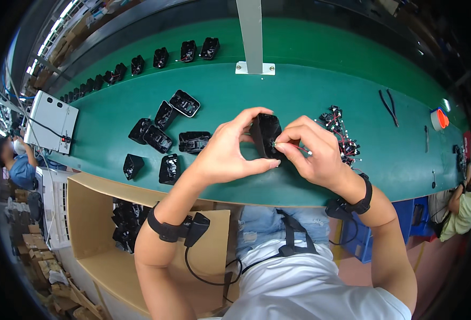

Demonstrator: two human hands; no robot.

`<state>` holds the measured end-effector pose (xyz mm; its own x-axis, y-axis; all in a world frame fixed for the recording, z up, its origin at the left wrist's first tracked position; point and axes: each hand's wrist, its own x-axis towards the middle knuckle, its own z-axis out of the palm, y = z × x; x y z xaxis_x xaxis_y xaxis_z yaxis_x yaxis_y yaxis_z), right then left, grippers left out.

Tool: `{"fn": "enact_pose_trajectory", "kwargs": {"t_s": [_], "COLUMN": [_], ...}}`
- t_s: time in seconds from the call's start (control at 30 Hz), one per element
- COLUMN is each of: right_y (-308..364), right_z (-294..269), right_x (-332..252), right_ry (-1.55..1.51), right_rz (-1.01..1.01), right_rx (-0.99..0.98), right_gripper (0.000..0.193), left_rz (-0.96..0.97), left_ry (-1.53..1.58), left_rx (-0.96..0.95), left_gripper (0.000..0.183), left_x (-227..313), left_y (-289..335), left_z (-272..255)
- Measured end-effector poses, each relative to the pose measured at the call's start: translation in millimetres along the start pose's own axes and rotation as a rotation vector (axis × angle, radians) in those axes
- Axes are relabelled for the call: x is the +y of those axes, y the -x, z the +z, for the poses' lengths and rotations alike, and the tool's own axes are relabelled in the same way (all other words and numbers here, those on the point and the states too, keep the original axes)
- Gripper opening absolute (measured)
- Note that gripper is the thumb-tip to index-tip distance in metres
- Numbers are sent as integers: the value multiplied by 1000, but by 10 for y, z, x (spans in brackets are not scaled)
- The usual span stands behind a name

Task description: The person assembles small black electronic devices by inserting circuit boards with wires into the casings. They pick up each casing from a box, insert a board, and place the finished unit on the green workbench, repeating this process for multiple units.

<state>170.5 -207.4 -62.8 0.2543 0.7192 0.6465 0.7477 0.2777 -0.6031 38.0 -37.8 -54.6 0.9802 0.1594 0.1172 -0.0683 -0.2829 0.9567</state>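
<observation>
Past my shirt [299,277], my left fingers [263,166] held a case [266,132], seemingly for steadiness. My right fingers [302,132] pinched wires [306,151].

No txt, labels, nos. or signs legible in head view (white box [52,114] at far L incl.; its face too sm. to read).

Seven black plastic box-shaped housings [157,140] are lying at near left.
One more such housing [265,129] is being held; at right, one black V-shaped tool [394,114] and one round orange-and-white object [438,120] are resting.
</observation>
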Motion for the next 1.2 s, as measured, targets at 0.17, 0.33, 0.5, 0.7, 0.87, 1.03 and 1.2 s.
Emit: {"fn": "enact_pose_trajectory", "kwargs": {"t_s": [0.17,0.33,0.5,0.7,0.87,1.03,1.2], "right_y": [76,91,112,21,74,46,-151], "right_z": [48,87,52,-138,-58,-65,-14], "right_x": [-15,-49,-10,16,59,159,173], "right_ry": [-118,-241,-252,-259,-550,-873,-1169], "right_rz": [117,250,236,81,200,406,625], "right_rx": [21,82,55,-167,-189,-263,-360], "right_gripper": [12,9,9,23,25,24,26], "left_rz": [-101,23,83,178,304,335,403], "left_ry": [24,31,58,-246,-504,-645,-621], "left_rx": [-33,35,20,110,253,329,381], "left_gripper": [85,88,94,97,92,92,94], "left_x": [61,41,76,94,163,203,187], "left_y": [5,0,19,79,80,117,130], "left_z": [24,60,71,-27,123,173,44]}}
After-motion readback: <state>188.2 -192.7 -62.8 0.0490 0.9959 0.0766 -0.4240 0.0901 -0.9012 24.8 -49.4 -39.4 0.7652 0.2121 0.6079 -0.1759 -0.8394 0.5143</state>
